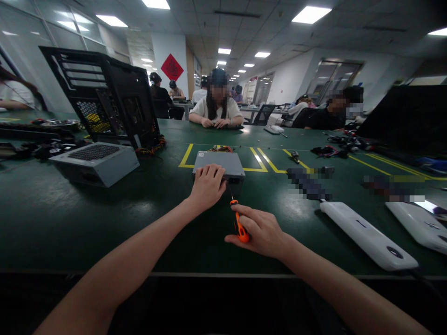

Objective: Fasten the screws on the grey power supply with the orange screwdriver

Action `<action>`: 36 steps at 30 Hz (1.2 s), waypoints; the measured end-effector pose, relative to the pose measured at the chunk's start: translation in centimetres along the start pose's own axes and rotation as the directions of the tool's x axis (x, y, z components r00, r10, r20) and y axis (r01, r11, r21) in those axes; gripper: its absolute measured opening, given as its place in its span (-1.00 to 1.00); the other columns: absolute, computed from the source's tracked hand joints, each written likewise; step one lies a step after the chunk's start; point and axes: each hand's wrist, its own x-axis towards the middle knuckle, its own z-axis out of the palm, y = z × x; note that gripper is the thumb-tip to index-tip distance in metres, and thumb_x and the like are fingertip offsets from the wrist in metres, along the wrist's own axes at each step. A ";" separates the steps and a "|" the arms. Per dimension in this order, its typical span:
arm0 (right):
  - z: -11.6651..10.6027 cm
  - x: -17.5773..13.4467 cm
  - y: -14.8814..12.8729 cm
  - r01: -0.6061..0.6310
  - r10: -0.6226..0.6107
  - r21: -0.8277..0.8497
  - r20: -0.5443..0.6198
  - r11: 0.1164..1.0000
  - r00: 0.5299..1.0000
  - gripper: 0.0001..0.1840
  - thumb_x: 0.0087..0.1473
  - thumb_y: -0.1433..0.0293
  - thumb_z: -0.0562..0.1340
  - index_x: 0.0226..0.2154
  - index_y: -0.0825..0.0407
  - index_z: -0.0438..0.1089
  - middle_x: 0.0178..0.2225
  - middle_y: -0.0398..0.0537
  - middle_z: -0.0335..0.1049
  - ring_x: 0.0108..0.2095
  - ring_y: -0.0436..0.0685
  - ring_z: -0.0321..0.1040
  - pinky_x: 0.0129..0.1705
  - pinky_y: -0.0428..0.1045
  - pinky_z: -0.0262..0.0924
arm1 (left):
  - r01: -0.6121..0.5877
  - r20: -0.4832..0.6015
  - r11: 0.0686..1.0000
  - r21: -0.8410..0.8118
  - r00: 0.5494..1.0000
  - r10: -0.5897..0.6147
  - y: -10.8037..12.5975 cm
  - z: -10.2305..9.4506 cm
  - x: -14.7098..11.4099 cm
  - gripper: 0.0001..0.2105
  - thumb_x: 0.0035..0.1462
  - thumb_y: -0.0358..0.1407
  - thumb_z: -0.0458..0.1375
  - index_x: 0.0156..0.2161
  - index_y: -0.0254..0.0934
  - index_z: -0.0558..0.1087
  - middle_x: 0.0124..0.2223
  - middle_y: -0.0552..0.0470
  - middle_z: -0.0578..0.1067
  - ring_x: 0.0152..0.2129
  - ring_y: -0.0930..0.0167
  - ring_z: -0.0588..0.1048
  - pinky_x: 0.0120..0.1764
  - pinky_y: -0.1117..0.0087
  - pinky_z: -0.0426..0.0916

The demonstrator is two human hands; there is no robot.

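Observation:
A grey computer power supply (223, 162) sits on the green table in front of me, its cables bunched behind it. My left hand (208, 185) grips its near left part, fingers over the top and thumb at the front face. In my right hand (260, 228) is an orange and black screwdriver (240, 228), fingers closed on the handle, thumb low. Its thin shaft points up toward the front of the power supply; whether the tip touches a screw is too small to tell.
A second power supply (104, 163) stands at left, before an upright black computer case (115, 102). White power banks (370, 235) lie at right, beside cables (328, 151) and a small metal part (295, 157). Across the table sits a person (216, 109); the green table's (174, 251) front edge is near me.

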 end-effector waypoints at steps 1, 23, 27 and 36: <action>-0.1 0.1 -0.1 0.020 -0.020 -0.010 0.029 1.000 0.999 -0.65 0.04 0.13 0.14 -0.31 0.09 0.21 -0.20 0.19 0.39 -0.36 0.08 0.42 -0.47 -0.10 0.29 | 0.000 -0.001 1.000 -0.002 1.000 0.000 0.0 0.0 0.0 -0.76 0.11 -0.29 -0.02 -0.09 -0.26 0.27 -0.05 -0.12 0.32 -0.12 0.23 0.26 -0.12 0.18 0.11; -0.1 0.1 -0.1 0.039 -0.039 -0.004 0.104 0.999 0.994 -0.72 0.06 0.30 0.10 -0.21 0.14 0.26 -0.12 0.21 0.34 -0.30 0.08 0.39 -0.38 -0.09 0.28 | 0.004 -0.005 1.000 -0.021 1.000 -0.004 0.0 0.0 0.0 -0.75 0.11 -0.30 -0.01 -0.09 -0.26 0.27 -0.05 -0.11 0.32 -0.11 0.24 0.26 -0.11 0.20 0.10; -0.3 0.3 -0.1 0.077 -0.073 -0.047 0.079 0.996 0.994 -0.69 0.07 0.33 0.10 -0.13 0.14 0.23 -0.11 0.23 0.34 -0.37 0.06 0.39 -0.41 -0.08 0.26 | 0.008 -0.003 1.000 -0.026 1.000 -0.009 0.0 0.1 0.0 -0.76 0.11 -0.30 -0.02 -0.09 -0.26 0.27 -0.05 -0.11 0.32 -0.10 0.23 0.25 -0.10 0.19 0.10; -0.5 0.3 0.1 0.077 -0.080 0.033 0.086 0.996 0.993 -0.58 0.08 0.16 0.04 -0.20 0.18 0.27 -0.13 0.28 0.33 -0.27 0.12 0.39 -0.36 -0.04 0.31 | 0.002 -0.010 1.000 -0.014 1.000 -0.002 0.0 0.1 -0.1 -0.76 0.11 -0.30 -0.01 -0.09 -0.26 0.27 -0.04 -0.10 0.32 -0.10 0.24 0.26 -0.10 0.19 0.10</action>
